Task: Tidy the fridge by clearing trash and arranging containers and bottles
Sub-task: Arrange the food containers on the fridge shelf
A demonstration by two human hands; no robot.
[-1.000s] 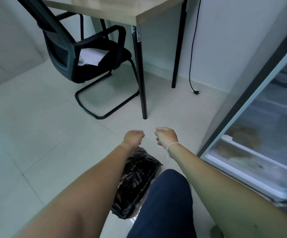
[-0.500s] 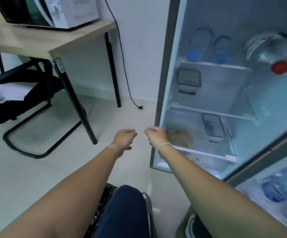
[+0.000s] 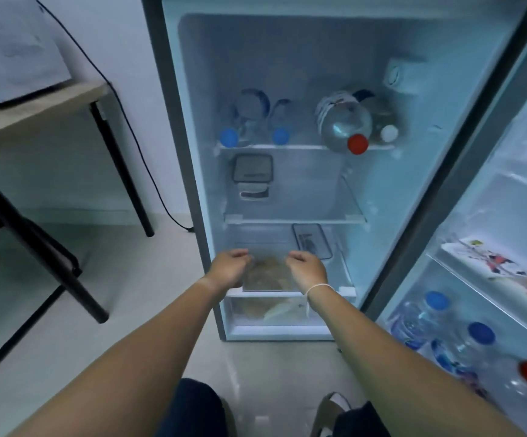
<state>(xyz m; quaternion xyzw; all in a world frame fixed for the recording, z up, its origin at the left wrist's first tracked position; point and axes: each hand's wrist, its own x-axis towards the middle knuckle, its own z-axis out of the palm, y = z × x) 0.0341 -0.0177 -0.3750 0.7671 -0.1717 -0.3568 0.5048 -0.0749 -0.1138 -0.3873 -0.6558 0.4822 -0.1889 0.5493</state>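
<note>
The fridge (image 3: 177,127) stands open in front of me. On its lowest shelf sits a clear container (image 3: 268,275) with brown contents. My left hand (image 3: 229,269) and my right hand (image 3: 307,269) hover at its two sides, fingers curled and apart, holding nothing. A flat lidded container (image 3: 312,241) lies behind it. A grey-lidded container (image 3: 252,176) stands on the middle shelf. On the top shelf lie two blue-capped bottles (image 3: 249,121), a large red-capped bottle (image 3: 344,127) and a white-capped bottle (image 3: 388,132).
The open door at the right holds several bottles (image 3: 445,326) and a printed packet (image 3: 492,260). A drawer (image 3: 274,310) sits under the lowest shelf. At the left are a wooden table (image 3: 35,102) with a white appliance (image 3: 13,52), black legs and a cable (image 3: 148,171).
My view swung from the floor and a black trash bag to the open fridge. Both hands moved forward to the lowest shelf and loosened from fists.
</note>
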